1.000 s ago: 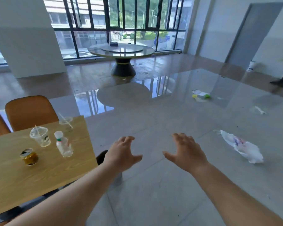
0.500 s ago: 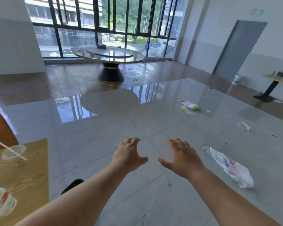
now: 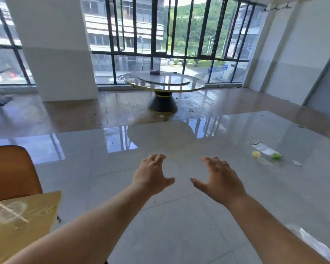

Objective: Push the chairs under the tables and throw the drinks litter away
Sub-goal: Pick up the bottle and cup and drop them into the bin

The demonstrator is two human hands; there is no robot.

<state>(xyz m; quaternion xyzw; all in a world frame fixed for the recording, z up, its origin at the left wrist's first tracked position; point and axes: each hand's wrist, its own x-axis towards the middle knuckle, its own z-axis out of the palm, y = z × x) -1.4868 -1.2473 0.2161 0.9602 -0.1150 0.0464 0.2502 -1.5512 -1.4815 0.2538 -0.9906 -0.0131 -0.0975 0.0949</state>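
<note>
Hands first: the left hand and the right hand are both held out in front at about waist height, fingers spread wide and lightly curled, holding nothing, over bare grey floor tile. The task's things sit at the left edge: an orange chair stands behind the corner of the wooden table, and a clear plastic cup with a straw rests on that corner. Other litter, a yellow and a green scrap by a paper slip, lies well apart on the floor to the right, and a white plastic bag shows at the lower right edge. To do this step well, I judge the person should turn back to the left, settle on one target, and take the cup upright by its wall in case liquid remains. Compared with half a second earlier, the view has swung left and lifted: the chair back shows more fully, the bottle on the table has gone from view, and the bag has slid toward the frame's edge.
</note>
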